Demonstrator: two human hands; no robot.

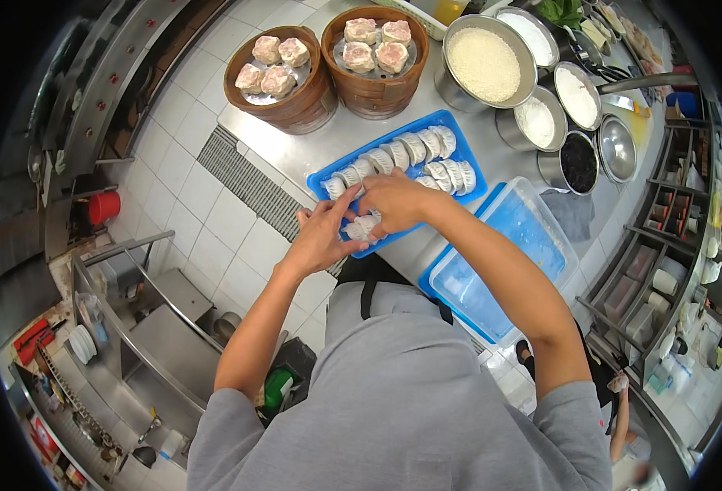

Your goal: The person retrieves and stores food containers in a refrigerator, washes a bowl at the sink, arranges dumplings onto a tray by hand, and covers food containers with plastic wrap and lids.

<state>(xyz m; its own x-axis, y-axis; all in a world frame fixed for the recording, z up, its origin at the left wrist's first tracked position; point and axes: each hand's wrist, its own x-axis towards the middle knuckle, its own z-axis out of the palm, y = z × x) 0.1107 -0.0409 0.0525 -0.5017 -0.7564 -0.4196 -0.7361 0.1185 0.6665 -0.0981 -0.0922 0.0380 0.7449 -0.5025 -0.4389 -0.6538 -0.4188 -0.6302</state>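
A blue tray [462, 136] holds white pleated dumplings [412, 147] in a long row, with a shorter row of dumplings [451, 177] at its right side. My left hand [326, 233] is at the tray's near left corner, thumb and forefinger spread around some dumplings [363, 227] there. Over the middle of the tray, my right hand [398, 200] bends its fingers down onto these same dumplings and seems to pinch one. Its fingertips are partly hidden, and the hand covers part of the tray.
Two bamboo steamers [316, 106] [387, 92] with open-topped dumplings stand at the back left of the steel table [295, 147]. Bowls of white grains [484, 65], white powder [576, 96] and dark filling [579, 162] stand at right. A blue-edged clear container [504, 254] lies nearer. Another person's arm [620, 417] shows lower right.
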